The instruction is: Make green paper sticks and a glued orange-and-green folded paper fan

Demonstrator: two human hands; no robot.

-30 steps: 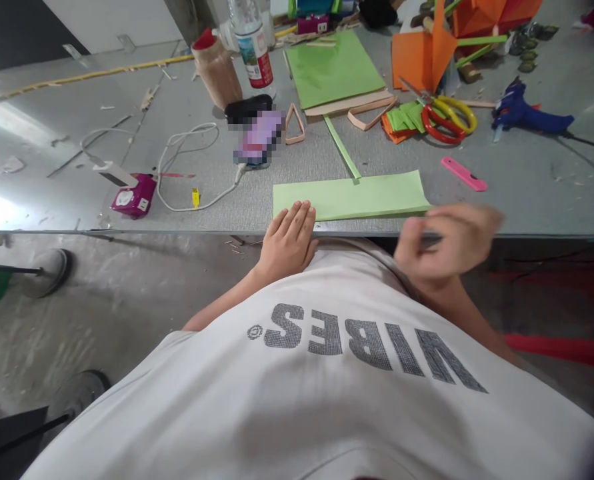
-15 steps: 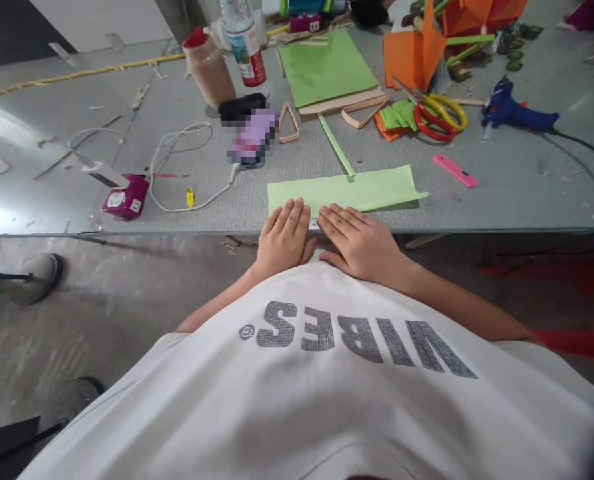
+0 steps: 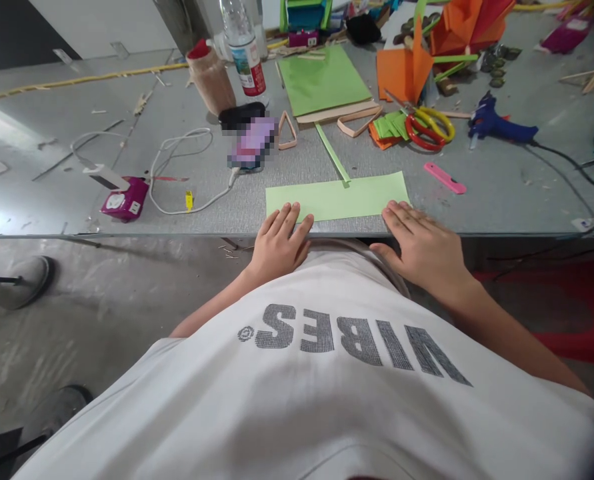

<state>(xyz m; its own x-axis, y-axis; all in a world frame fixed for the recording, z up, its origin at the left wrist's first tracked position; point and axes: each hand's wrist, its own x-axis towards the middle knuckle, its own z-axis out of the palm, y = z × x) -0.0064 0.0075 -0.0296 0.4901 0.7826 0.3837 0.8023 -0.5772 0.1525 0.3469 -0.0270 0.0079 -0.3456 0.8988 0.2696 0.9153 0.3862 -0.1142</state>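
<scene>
A strip of light green paper [image 3: 334, 198] lies along the table's near edge. My left hand [image 3: 281, 241] rests with its fingertips on the paper's lower left part, fingers extended. At the lower right corner, my right hand [image 3: 423, 243] lies with outstretched fingers on the paper's edge, thumb apart. Both hands look open and flat. Just above the sheet, a narrow folded green strip [image 3: 333, 153] points away from me, its near end touching or overlapping the paper's far edge. A pink utility knife [image 3: 445, 178] lies to the right of the paper.
Behind are a green sheet stack [image 3: 324, 80], scissors with red and yellow handles [image 3: 429, 128] and a blue glue gun [image 3: 504, 121]. A phone [image 3: 253, 141] on a white cable, a purple box [image 3: 125, 199] and a bottle [image 3: 247, 57] stand or lie leftward.
My right hand has slid right from the paper's middle to its right corner. The paper's right end, which was curled up, now lies flat. My left hand has barely moved.
</scene>
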